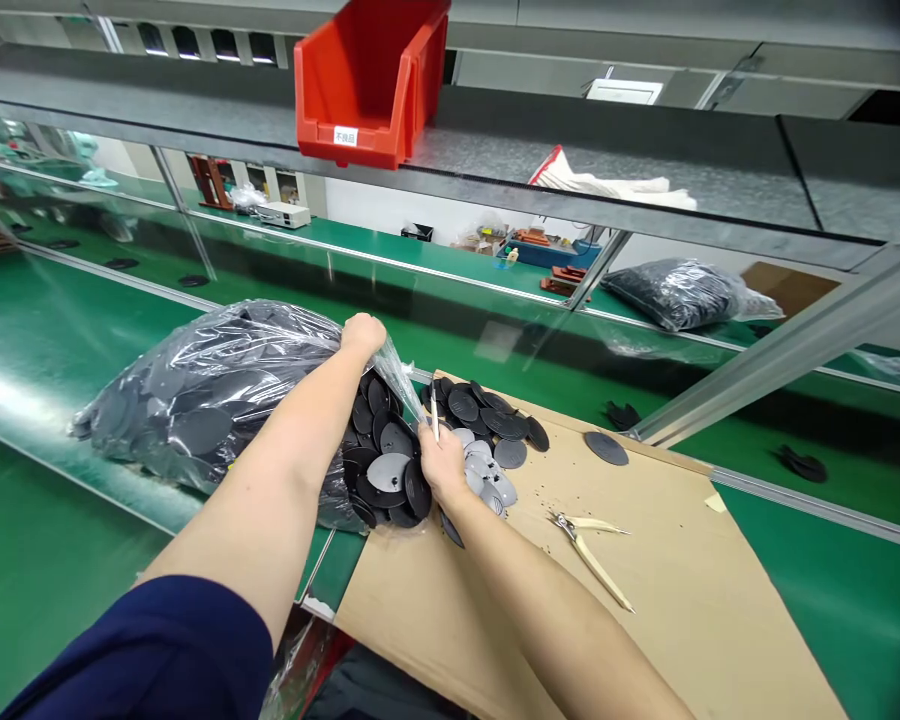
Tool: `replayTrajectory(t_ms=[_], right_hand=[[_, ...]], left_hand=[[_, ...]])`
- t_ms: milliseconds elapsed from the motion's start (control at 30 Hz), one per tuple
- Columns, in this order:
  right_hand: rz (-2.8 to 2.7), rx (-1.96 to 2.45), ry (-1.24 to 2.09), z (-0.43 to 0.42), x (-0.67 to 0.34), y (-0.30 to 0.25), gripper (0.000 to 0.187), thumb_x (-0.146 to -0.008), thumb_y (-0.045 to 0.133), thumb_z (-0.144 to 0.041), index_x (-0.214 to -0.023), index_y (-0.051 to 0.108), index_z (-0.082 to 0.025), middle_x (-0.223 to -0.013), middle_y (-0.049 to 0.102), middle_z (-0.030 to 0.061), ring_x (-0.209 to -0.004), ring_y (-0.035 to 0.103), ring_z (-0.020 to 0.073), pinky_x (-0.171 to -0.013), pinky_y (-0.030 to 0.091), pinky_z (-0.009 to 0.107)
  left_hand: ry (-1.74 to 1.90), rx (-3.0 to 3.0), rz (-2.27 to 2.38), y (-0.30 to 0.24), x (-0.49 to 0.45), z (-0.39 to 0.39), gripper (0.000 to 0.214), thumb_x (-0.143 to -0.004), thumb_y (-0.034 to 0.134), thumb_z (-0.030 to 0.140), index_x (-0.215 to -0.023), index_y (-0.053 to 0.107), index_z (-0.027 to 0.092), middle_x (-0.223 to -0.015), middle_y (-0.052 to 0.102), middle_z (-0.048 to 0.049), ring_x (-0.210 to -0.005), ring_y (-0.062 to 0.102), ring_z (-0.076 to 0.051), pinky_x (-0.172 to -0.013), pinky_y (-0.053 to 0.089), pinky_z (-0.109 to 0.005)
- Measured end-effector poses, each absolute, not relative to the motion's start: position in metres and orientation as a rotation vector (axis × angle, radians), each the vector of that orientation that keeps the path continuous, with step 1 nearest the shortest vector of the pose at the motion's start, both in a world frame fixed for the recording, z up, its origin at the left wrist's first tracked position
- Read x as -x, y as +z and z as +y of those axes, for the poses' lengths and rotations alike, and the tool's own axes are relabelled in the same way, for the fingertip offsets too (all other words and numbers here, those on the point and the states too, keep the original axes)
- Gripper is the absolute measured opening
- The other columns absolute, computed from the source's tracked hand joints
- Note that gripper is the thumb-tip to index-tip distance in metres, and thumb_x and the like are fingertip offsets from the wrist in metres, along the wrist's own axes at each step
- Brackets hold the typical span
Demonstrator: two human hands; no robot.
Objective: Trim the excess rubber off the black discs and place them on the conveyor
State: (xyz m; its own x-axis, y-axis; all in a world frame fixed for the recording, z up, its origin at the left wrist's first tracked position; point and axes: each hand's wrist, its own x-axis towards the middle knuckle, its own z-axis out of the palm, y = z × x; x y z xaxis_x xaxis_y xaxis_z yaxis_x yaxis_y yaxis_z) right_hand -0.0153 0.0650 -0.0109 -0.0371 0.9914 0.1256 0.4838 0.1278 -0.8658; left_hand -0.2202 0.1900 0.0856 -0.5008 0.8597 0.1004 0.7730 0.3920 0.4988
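A large clear plastic bag full of black discs lies on its side, its mouth facing right. My left hand is closed on the upper edge of that mouth. My right hand pinches the stretched film on the other side, and a slim white stick-like tool with a dark tip points up from its fingers. Black and grey discs show in the bag's opening. Beyond my right hand, more black discs and some pale grey discs lie piled on the cardboard sheet.
Cream-handled nippers lie spread on the cardboard, near a lone disc and dark crumbs. A green conveyor belt runs behind. Overhead, a shelf holds a red bin and white gloves. A slanted metal post stands right.
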Motion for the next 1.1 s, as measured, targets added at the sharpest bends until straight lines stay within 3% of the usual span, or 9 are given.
replayTrajectory(t_ms=[200, 333, 433, 533, 600, 700, 833, 967, 1100], right_hand=[[-1.624, 1.486, 0.756, 0.079, 0.007, 0.01, 0.036, -0.08, 0.053, -0.056, -0.079, 0.058, -0.021, -0.071, 0.063, 0.0, -0.067, 0.055, 0.0174, -0.063, 0.037, 0.026], [-1.633, 1.524, 0.676, 0.1, 0.014, 0.033, 0.03, -0.079, 0.061, -0.045, -0.098, 0.062, -0.022, -0.094, 0.069, 0.0037, -0.086, 0.062, 0.0198, -0.075, 0.041, 0.028], [-1.698, 1.585, 0.689, 0.116, 0.024, 0.036, 0.025, -0.079, 0.062, -0.038, -0.099, 0.065, -0.022, -0.096, 0.07, 0.0057, -0.087, 0.063, 0.0213, -0.076, 0.042, 0.029], [-1.686, 1.636, 0.729, 0.127, 0.031, 0.029, 0.021, -0.078, 0.063, -0.036, -0.09, 0.068, -0.02, -0.084, 0.07, 0.0071, -0.082, 0.064, 0.0227, -0.073, 0.043, 0.03], [-1.661, 1.654, 0.76, 0.132, 0.033, 0.024, 0.02, -0.078, 0.064, -0.036, -0.085, 0.069, -0.019, -0.078, 0.069, 0.0072, -0.077, 0.064, 0.0225, -0.069, 0.043, 0.03], [-1.634, 1.662, 0.794, 0.135, 0.034, 0.018, 0.02, -0.076, 0.065, -0.036, -0.084, 0.07, -0.018, -0.076, 0.069, 0.0066, -0.074, 0.064, 0.0212, -0.067, 0.043, 0.028], [-1.628, 1.651, 0.821, 0.136, 0.032, 0.016, 0.017, -0.073, 0.068, -0.034, -0.08, 0.072, -0.019, -0.074, 0.069, 0.0051, -0.073, 0.063, 0.0202, -0.066, 0.043, 0.028], [-1.597, 1.647, 0.838, 0.135, 0.028, 0.013, 0.014, -0.072, 0.067, -0.032, -0.079, 0.072, -0.021, -0.072, 0.068, 0.0038, -0.07, 0.062, 0.019, -0.066, 0.043, 0.028], [-1.552, 1.645, 0.863, 0.134, 0.025, 0.012, 0.013, -0.073, 0.064, -0.027, -0.08, 0.072, -0.021, -0.071, 0.068, 0.0028, -0.067, 0.061, 0.0175, -0.065, 0.043, 0.027]], left_hand=[[0.788, -1.633, 2.383, 0.085, 0.214, 0.174, 0.037, -0.092, 0.037, 0.032, -0.118, 0.061, 0.023, -0.118, 0.067, -0.007, -0.111, 0.06, -0.021, -0.092, 0.045, -0.029], [0.77, -1.801, 2.312, 0.099, 0.211, 0.161, 0.042, -0.088, 0.043, 0.027, -0.128, 0.055, 0.022, -0.124, 0.064, -0.0052, -0.115, 0.058, -0.02, -0.097, 0.041, -0.026], [0.661, -2.171, 2.198, 0.111, 0.205, 0.15, 0.058, -0.076, 0.053, 0.019, -0.135, 0.05, 0.018, -0.136, 0.055, -0.0072, -0.123, 0.051, -0.021, -0.104, 0.036, -0.027], [0.437, -2.62, 1.953, 0.116, 0.193, 0.139, 0.068, -0.07, 0.057, 0.018, -0.137, 0.046, 0.015, -0.146, 0.043, -0.0088, -0.134, 0.037, -0.024, -0.112, 0.025, -0.034], [0.236, -2.76, 1.832, 0.114, 0.183, 0.136, 0.064, -0.072, 0.059, 0.023, -0.136, 0.048, 0.016, -0.146, 0.044, -0.0101, -0.136, 0.033, -0.027, -0.113, 0.019, -0.041], [-0.035, -2.804, 1.809, 0.108, 0.172, 0.136, 0.051, -0.079, 0.06, 0.031, -0.128, 0.055, 0.017, -0.132, 0.056, -0.0132, -0.129, 0.04, -0.029, -0.112, 0.014, -0.046], [-0.184, -2.727, 1.895, 0.098, 0.169, 0.141, 0.031, -0.083, 0.06, 0.037, -0.106, 0.069, 0.021, -0.111, 0.064, -0.0127, -0.113, 0.051, -0.028, -0.105, 0.022, -0.041], [-0.197, -2.644, 1.897, 0.092, 0.172, 0.145, 0.027, -0.084, 0.057, 0.041, -0.097, 0.073, 0.024, -0.111, 0.063, -0.0113, -0.11, 0.052, -0.027, -0.096, 0.03, -0.037], [-0.196, -2.571, 1.954, 0.09, 0.17, 0.145, 0.026, -0.086, 0.052, 0.034, -0.094, 0.074, 0.023, -0.109, 0.066, -0.0112, -0.106, 0.056, -0.026, -0.094, 0.033, -0.037]])
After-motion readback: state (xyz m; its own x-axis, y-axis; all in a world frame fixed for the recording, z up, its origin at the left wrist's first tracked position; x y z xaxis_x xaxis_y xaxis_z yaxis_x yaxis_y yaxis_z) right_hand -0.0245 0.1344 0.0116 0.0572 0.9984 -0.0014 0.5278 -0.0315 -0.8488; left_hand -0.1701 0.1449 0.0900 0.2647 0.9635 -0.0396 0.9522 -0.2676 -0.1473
